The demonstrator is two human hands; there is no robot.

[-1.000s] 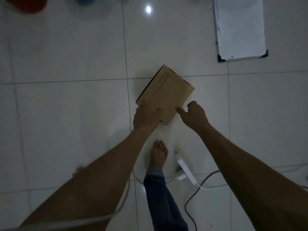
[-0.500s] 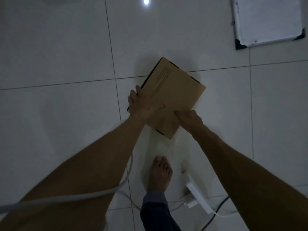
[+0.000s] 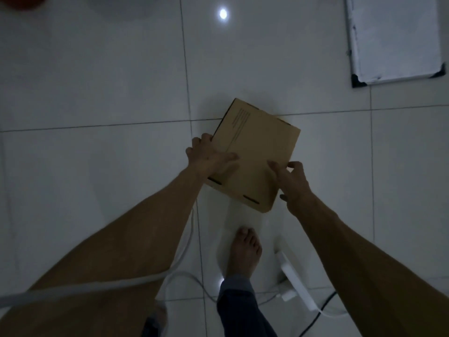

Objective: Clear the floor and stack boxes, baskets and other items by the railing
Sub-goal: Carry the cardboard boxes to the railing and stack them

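Note:
A flat brown cardboard box [image 3: 257, 147] is held just above the pale tiled floor [image 3: 97, 93] in dim light. My left hand [image 3: 209, 156] grips its left edge, thumb lying across the top face. On the box's near right edge, my right hand [image 3: 291, 183] holds with the thumb on top and the fingers curled under the side. The box's near corner is tilted up toward me.
A white board with dark corners [image 3: 393, 37] lies on the floor at the upper right. A white power strip [image 3: 296, 280] with cables lies beside my bare foot [image 3: 244, 251]. A red object [image 3: 21, 2] shows at the top left corner.
Both hands have closed on the box and raised it off the floor. My right hand moved from the near corner to the right edge.

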